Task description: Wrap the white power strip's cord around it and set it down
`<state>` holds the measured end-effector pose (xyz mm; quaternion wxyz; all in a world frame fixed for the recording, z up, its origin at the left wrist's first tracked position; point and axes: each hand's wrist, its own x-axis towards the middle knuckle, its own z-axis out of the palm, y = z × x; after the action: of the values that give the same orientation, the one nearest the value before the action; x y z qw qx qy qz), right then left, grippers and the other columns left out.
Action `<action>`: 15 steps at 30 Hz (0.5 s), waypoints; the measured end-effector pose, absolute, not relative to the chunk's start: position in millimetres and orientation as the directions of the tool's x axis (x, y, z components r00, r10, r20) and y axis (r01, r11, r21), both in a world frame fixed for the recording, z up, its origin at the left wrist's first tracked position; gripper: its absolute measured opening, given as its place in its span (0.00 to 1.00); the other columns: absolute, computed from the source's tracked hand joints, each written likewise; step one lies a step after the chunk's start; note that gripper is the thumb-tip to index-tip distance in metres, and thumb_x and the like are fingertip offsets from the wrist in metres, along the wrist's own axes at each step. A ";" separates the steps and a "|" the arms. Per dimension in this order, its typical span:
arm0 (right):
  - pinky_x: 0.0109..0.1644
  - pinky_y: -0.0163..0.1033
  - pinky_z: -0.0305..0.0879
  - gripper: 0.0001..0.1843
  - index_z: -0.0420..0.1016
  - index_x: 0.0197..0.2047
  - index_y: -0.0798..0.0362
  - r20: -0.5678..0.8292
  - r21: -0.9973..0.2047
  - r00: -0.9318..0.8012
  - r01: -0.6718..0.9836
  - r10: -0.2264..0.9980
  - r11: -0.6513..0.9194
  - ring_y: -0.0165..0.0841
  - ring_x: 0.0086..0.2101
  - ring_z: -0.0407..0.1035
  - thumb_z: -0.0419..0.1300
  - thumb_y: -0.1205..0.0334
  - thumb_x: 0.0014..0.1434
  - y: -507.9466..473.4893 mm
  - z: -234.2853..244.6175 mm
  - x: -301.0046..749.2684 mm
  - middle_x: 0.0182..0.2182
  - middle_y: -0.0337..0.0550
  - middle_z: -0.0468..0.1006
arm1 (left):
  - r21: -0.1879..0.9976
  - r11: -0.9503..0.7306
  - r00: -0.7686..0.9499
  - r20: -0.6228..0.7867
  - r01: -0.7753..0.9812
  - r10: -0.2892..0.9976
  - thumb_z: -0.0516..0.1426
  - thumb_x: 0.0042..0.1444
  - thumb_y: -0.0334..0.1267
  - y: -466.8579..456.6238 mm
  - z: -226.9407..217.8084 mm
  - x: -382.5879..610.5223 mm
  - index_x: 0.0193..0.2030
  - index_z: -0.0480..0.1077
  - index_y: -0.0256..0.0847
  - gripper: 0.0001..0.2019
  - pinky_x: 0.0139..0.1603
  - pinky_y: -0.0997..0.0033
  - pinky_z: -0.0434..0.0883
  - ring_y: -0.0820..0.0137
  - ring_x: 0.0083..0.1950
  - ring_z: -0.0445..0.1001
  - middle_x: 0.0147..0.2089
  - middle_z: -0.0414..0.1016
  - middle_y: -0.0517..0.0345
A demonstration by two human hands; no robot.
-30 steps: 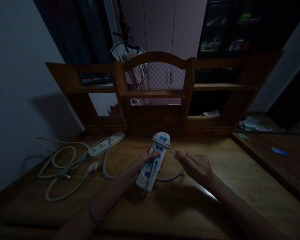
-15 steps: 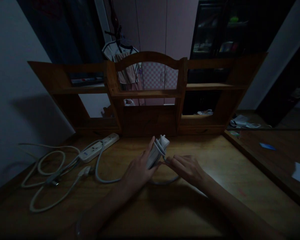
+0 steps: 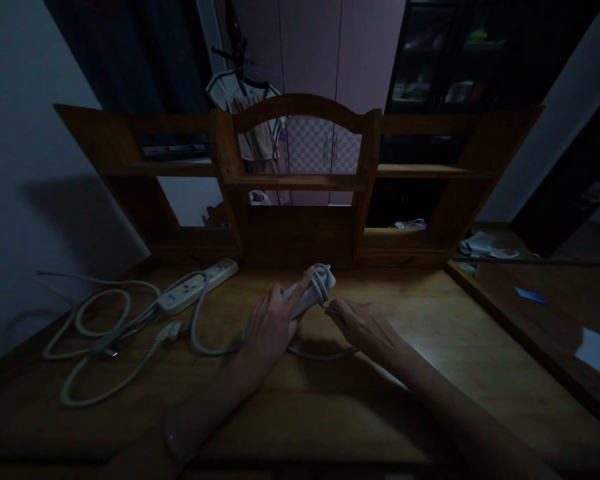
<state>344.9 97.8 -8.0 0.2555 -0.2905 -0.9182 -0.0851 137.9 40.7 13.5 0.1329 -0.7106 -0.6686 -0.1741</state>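
My left hand point(image 3: 273, 325) grips a white power strip point(image 3: 314, 288) and holds it above the wooden desk point(image 3: 330, 407), turned so its back faces me. Its grey cord point(image 3: 321, 275) is looped several times around the strip's far end. My right hand point(image 3: 363, 325) pinches the cord just right of the strip. The rest of that cord point(image 3: 320, 353) hangs down and lies in a curve on the desk under both hands.
A second white power strip point(image 3: 197, 287) lies at the left with its long cord point(image 3: 105, 333) in loose loops and a plug point(image 3: 173, 330). A wooden shelf unit point(image 3: 300, 193) stands along the desk's back. Papers point(image 3: 485, 245) and a blue card point(image 3: 530, 295) lie at the right.
The power strip has been turned over, from sockets facing up to its back towards me. The cord has gained wraps around its far end. Both hands have moved slightly away from me.
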 end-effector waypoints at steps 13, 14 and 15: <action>0.29 0.33 0.54 0.06 0.65 0.37 0.53 0.433 -0.394 -0.560 0.588 0.707 0.707 0.30 0.26 0.69 0.52 0.63 0.67 89.8 -7.0 339.1 0.29 0.40 0.75 | 0.061 0.087 -0.104 0.407 0.994 0.908 0.53 0.62 0.50 59.9 9.1 111.8 0.72 0.35 0.58 0.37 0.34 0.70 0.63 0.64 0.36 0.71 0.40 0.66 0.54; 0.29 0.32 0.55 0.06 0.66 0.36 0.53 0.428 -0.419 -0.552 0.580 0.715 0.699 0.29 0.26 0.69 0.53 0.63 0.67 90.0 -6.8 339.8 0.29 0.40 0.75 | 0.055 0.089 -0.103 0.401 0.995 0.910 0.53 0.62 0.50 60.2 8.3 111.3 0.72 0.35 0.59 0.37 0.34 0.70 0.63 0.64 0.36 0.71 0.39 0.65 0.55; 0.29 0.32 0.56 0.07 0.66 0.36 0.53 0.429 -0.424 -0.553 0.575 0.714 0.700 0.29 0.27 0.69 0.53 0.63 0.67 89.8 -6.8 340.4 0.29 0.40 0.75 | 0.046 0.087 -0.098 0.393 0.995 0.914 0.53 0.62 0.50 60.1 7.1 111.9 0.71 0.35 0.59 0.37 0.35 0.70 0.64 0.64 0.36 0.71 0.39 0.65 0.55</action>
<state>340.4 89.8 -6.8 0.2956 -0.3691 -0.8732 0.1178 111.9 60.1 7.1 0.1330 -0.6583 -0.7251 -0.1524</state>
